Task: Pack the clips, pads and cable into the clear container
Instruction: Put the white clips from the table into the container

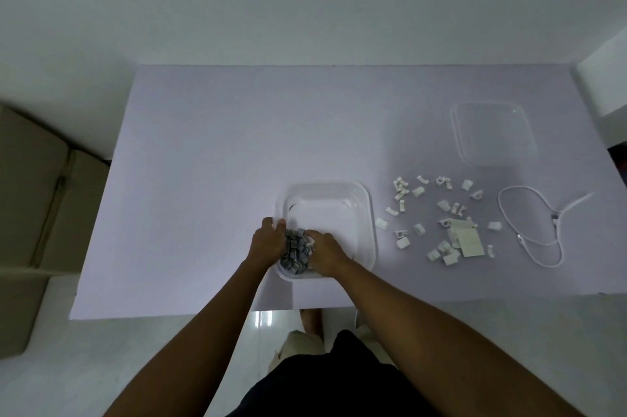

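A clear container (359, 199) stands near the table's front edge. Both hands are cupped together over its near left corner around a heap of grey clips (297, 252). My left hand (268, 240) is on the heap's left side and my right hand (325, 252) on its right. To the right of the container lie several loose white clips (420, 213) and a small stack of white pads (466, 242). Further right, a white cable (529, 230) lies in a loose loop.
The clear lid (493, 133) lies at the back right of the pale table (220, 152). A beige cushioned seat (30, 199) stands to the left of the table. A white block (607, 77) sits past the right back corner.
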Action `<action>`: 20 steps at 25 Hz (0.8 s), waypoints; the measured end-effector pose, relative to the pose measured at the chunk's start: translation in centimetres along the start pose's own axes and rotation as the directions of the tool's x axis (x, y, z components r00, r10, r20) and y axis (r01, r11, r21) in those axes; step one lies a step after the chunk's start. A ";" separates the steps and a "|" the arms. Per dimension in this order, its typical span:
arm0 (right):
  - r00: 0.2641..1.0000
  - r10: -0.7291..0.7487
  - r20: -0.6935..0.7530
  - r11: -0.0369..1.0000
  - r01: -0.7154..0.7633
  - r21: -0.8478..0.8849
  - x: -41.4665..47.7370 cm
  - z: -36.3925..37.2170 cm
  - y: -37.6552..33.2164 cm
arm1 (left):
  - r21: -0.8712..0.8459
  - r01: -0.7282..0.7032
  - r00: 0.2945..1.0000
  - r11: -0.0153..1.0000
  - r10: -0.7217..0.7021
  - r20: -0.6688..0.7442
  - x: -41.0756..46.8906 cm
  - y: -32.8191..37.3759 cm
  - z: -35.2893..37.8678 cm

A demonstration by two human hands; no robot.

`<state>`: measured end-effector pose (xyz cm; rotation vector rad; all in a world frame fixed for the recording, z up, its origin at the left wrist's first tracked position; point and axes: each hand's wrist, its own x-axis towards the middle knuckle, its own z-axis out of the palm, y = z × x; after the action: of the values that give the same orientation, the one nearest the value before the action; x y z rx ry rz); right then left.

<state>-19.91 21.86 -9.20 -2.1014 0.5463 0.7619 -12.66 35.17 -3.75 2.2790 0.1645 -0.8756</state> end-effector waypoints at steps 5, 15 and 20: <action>0.969 -0.007 -0.246 0.966 0.071 0.250 -3.8 -4.2 -1.3 | 0.158 -0.305 0.861 0.939 0.343 -0.376 -1.8 3.8 0.1; 0.740 0.261 -0.620 0.922 -0.002 0.386 -9.5 -13.9 11.6 | 0.198 -0.744 0.663 0.638 0.742 0.100 -3.9 13.7 11.9; 0.753 0.338 -0.565 0.929 -0.171 0.329 -11.0 -14.7 19.5 | 0.416 -0.670 0.740 0.615 0.599 0.307 -2.9 13.4 19.3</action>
<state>-34.89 0.03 -5.25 -2.0185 1.2459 0.0979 -20.82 13.00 -4.94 2.4363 -1.0168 -0.7190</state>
